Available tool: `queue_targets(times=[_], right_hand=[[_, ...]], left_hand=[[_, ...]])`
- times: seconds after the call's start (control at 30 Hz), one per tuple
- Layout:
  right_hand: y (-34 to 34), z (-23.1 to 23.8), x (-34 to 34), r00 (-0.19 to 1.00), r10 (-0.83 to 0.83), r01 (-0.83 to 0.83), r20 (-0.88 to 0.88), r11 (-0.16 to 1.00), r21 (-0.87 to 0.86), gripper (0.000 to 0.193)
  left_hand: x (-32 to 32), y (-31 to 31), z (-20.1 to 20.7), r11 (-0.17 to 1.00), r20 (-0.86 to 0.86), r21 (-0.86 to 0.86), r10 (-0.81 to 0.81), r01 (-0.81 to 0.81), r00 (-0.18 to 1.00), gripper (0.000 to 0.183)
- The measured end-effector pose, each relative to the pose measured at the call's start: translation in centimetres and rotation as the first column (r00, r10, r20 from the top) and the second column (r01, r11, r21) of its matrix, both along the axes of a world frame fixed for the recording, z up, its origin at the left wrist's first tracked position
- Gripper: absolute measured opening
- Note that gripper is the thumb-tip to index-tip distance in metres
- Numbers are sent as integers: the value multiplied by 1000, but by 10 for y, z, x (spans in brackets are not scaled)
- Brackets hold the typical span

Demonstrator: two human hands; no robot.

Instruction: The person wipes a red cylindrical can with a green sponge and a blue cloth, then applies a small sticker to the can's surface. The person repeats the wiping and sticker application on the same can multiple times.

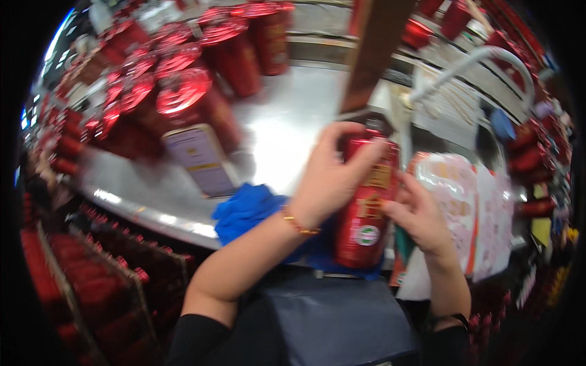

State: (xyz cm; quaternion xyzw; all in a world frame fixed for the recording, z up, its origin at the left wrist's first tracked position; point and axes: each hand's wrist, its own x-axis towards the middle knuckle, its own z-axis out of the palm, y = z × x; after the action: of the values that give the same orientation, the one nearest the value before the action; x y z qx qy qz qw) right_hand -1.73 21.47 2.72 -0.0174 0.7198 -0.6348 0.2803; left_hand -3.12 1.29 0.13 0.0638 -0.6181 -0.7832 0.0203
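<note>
The left hand's (332, 174) fingers grip the upper part of a red bottle (363, 204) at the worktop's (281, 116) near edge; the right hand's (424, 213) rest against its side — apparently a steadying step. Moving it calls for an even two-handed hold.

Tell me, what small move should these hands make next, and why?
Perhaps turn the red container slightly: the left hand grasps its upper part, while the right hand is at its right side, so both seem well placed to roll it.
</note>
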Motion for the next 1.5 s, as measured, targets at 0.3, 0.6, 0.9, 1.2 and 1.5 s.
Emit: queue_targets(times=[0.3,0.6,0.9,1.2,1.5], right_hand=[[6,-8,1,1000,-3,7,16,971,-237,75],[6,-12,1,999,-40,40,5,995,-88,70],[2,-13,-3,998,-28,36,51,987,-155,73],[3,-12,-2,999,14,-5,51,986,-168,77],[6,-8,-6,995,65,-56,74,991,-123,80]], left_hand=[[1,1,1,988,-4,-149,-47,46,999,51],[0,1,-3,982,-41,-187,-39,30,998,46],[4,-10,9,965,21,227,-138,130,990,46],[5,-7,19,983,39,133,-134,127,990,50],[4,-9,16,976,43,172,-141,132,989,50]])
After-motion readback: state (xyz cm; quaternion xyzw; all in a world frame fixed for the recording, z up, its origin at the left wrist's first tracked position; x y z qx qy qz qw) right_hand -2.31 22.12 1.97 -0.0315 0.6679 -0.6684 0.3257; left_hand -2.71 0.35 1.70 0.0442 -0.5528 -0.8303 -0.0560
